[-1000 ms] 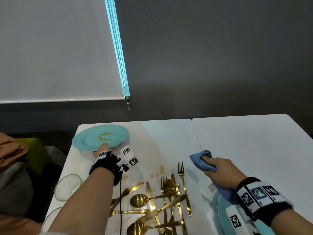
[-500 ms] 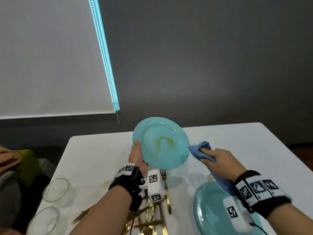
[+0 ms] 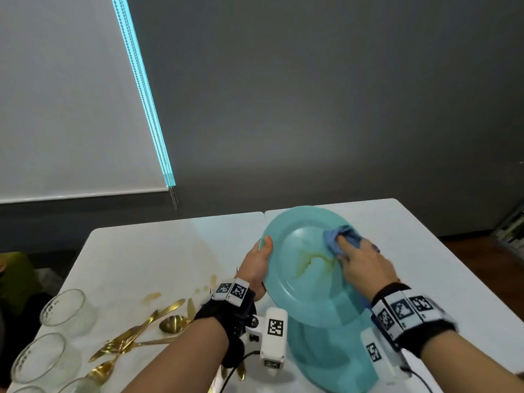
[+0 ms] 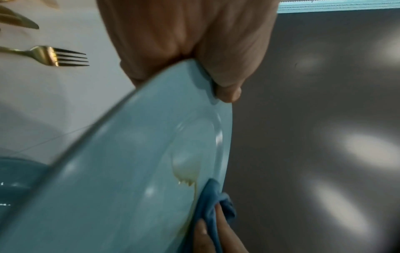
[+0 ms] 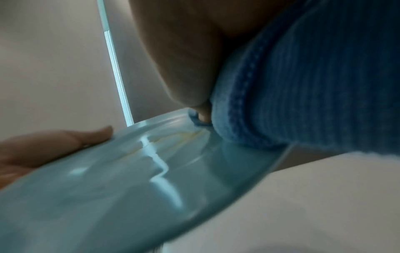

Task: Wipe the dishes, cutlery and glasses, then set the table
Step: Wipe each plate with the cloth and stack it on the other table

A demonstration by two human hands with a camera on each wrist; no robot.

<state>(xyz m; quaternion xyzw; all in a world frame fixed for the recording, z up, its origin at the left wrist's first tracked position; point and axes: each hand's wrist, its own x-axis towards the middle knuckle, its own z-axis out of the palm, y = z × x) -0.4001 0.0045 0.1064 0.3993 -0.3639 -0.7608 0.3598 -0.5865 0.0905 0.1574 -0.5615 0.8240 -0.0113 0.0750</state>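
Observation:
My left hand (image 3: 259, 260) grips the left rim of a teal plate (image 3: 300, 285), held tilted above the table, thumb on its face (image 4: 227, 92). A yellowish smear (image 3: 312, 260) runs across the plate's middle. My right hand (image 3: 360, 265) holds a bunched blue cloth (image 3: 337, 236) and presses it on the plate's upper right part, beside the smear; the cloth (image 5: 303, 85) touches the plate (image 5: 108, 188) in the right wrist view. A second teal plate (image 3: 331, 355) lies on the table right under the held one.
Gold cutlery (image 3: 141, 333) lies scattered on the white table (image 3: 141, 251) at the left front, with a gold fork (image 4: 56, 55) near my left hand. Several clear glasses (image 3: 62, 307) stand at the table's left edge. Brownish stains (image 3: 153, 296) mark the tabletop.
My left hand lifted the smeared plate off the table's far left and carried it right, above the second plate. My right hand brought the cloth onto the plate's face.

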